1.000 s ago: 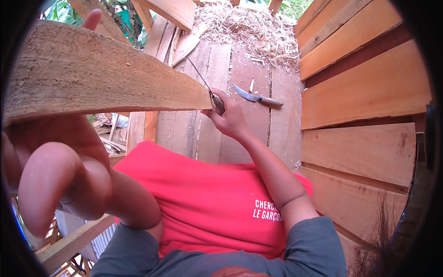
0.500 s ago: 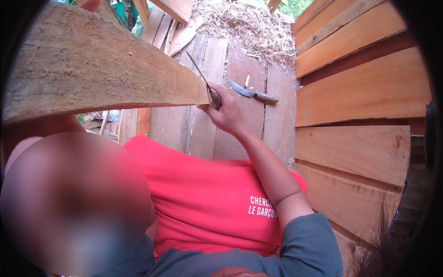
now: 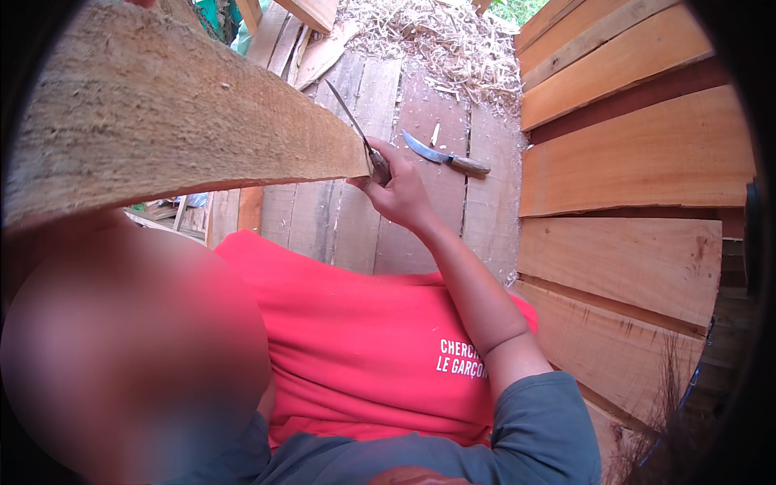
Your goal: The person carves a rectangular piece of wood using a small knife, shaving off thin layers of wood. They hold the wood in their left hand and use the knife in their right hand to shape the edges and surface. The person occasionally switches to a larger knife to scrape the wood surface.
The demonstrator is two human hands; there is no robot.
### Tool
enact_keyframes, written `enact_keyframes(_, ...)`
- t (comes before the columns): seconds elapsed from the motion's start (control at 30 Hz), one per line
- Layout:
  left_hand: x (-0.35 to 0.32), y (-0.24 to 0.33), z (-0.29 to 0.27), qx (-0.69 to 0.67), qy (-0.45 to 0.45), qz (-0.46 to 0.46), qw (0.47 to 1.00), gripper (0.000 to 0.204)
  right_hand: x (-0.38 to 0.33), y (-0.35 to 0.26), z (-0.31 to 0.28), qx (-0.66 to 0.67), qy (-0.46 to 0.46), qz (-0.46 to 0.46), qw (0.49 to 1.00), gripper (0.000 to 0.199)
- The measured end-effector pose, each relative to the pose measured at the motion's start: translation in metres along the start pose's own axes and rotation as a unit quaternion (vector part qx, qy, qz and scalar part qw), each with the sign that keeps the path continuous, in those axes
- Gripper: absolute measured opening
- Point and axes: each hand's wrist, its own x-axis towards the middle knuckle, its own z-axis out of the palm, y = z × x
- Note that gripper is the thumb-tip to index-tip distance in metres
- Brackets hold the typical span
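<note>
A long, rough wooden plank (image 3: 202, 121) runs from the left edge to the middle, its narrow end at my right hand (image 3: 402, 192). That hand is closed around the wooden handle of a knife (image 3: 352, 117), its thumb by the plank's lower corner. The thin dark blade points up and away, beyond the plank's far edge. A fingertip, apparently of my left hand (image 3: 142, 2), shows over the plank's far edge at the top left; the remaining fingers are hidden. Another knife (image 3: 444, 156), with a curved blade and wooden handle, lies on the floorboards right of my right hand.
Floorboards (image 3: 420, 105) spread below, with a heap of wood shavings (image 3: 436, 48) at the far end. A wall of orange-brown boards (image 3: 622, 153) stands on the right. Loose wood pieces (image 3: 323, 56) lie beyond the plank. A blurred patch covers the lower left.
The plank's end and my right hand with the knife have shifted very slightly in view. Less of the fingertip at the top left shows. The grip on the knife stays the same.
</note>
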Motion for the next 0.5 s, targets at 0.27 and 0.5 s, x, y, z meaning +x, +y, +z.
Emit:
enact_keyframes(0.27,0.002,-0.004,-0.002,0.035,0.010,0.002,0.999,0.051,0.000,0.003,0.002,0.016,-0.004,0.001,1.000,0.053)
enact_keyframes(0.5,0.000,-0.004,-0.001,0.063,0.008,0.010,0.998,0.049,-0.001,0.014,0.002,0.011,-0.007,0.006,1.000,0.053)
